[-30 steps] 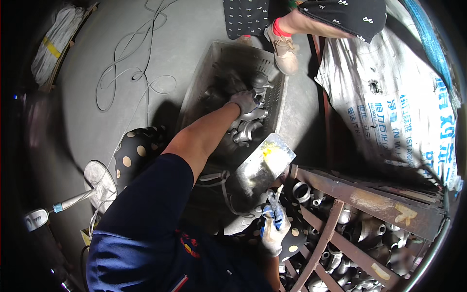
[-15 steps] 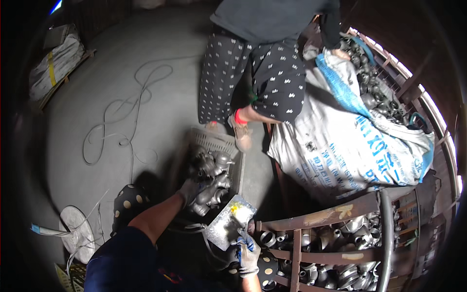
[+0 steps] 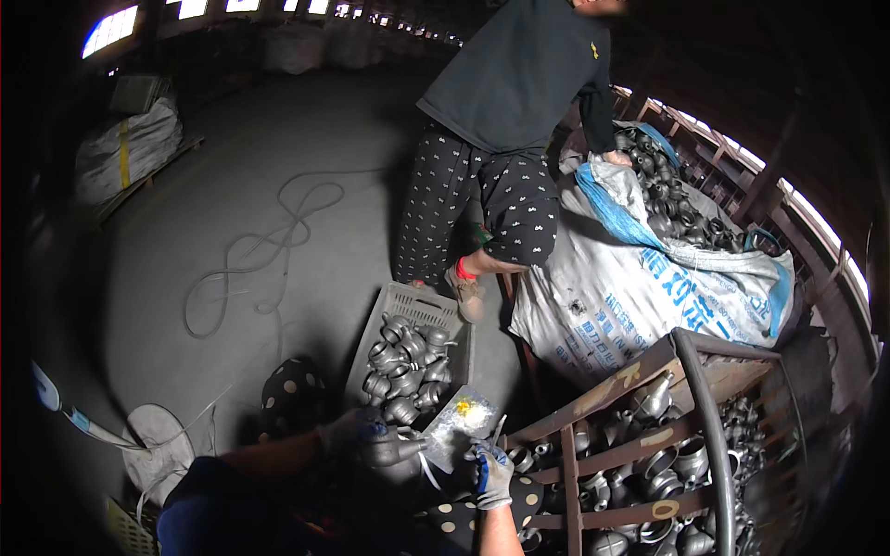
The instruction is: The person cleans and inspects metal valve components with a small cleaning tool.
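Observation:
My left hand (image 3: 352, 431), in a pale glove, is closed on a dark grey metal pipe fitting (image 3: 397, 451) with a tapered end. It holds the fitting low, near my lap and just in front of the crate. My right hand (image 3: 491, 471), in a white and blue glove, grips a thin pale stick-like tool (image 3: 500, 429) pointing upward; its exact kind is unclear. Between the hands and the crate lies a shiny metal plate (image 3: 447, 431) with a yellow smear on it. A grey plastic crate (image 3: 468, 349) full of similar pipe fittings (image 3: 406, 361) stands ahead.
A rusty metal-framed bin (image 3: 640, 454) of fittings stands at the right. Behind it sits a large white and blue woven sack (image 3: 593, 296) filled with fittings. A co-worker (image 3: 501, 139) stands beyond the crate, hand on the sack. A hose (image 3: 222, 273) loops over the floor at left.
My left hand has come back from the crate toward me, now with a fitting in it. My right hand has lifted the tool off the plate. The view has tilted up.

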Tool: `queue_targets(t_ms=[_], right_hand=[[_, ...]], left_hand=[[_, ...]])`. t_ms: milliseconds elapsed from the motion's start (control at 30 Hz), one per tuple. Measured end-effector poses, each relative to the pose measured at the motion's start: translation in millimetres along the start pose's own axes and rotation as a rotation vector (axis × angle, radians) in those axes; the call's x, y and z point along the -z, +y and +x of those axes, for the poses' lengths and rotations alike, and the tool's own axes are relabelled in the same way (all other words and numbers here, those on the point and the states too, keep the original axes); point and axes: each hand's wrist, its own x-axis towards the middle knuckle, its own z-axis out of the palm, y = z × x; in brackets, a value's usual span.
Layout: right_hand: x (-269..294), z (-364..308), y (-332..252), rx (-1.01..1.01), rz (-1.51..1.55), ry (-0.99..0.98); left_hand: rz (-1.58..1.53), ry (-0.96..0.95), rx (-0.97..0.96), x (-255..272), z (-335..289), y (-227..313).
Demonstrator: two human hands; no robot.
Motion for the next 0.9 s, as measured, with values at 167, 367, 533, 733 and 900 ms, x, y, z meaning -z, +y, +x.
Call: queue_targets(t_ms=[167,367,533,733,900], right_hand=[[-48.7,-44.9,30.2,-0.151,-0.007,0.025],[-58.8,-65.9,21.4,-0.325,-0.092,-0.216],[-60.4,-60.6,44.1,-0.259,0.0,-0.241],[-73.2,-64.3,40.2,0.042,-0.173,-0.224],[-92.4,-74.8,16.0,0.448,-0.697,-0.298]], left_hand=[[-0.639,-0.195,0.633,59.8,26.1,44.7],[-1.956,0.201,1.169,-10.8,-45.3,46.1],[-1.613,-0.016,1.206,-61.4,-87.4,36.2],[-1.505,-0.307,1.427,-56.5,-80.6,33.5],[-1.733,-0.29,1.05,-62.9,-90.4,34.4]])
